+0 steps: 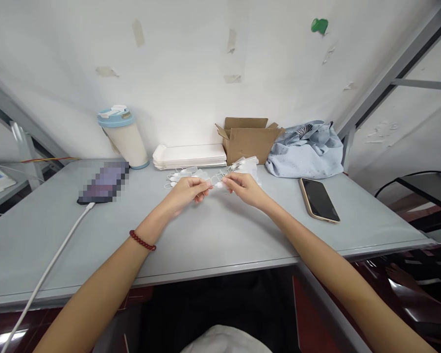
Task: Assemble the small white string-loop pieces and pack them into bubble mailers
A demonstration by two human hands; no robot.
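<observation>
Pinching small white piece between left hand and right hand

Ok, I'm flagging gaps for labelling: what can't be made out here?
All head view.
The small white piece pinched between left hand and right hand: too small, fingers cover it.
Plugged-in phone: screen blurred out.
The cardboard box: contents hidden by its walls.
The white cable: cut off by the bottom edge.
</observation>
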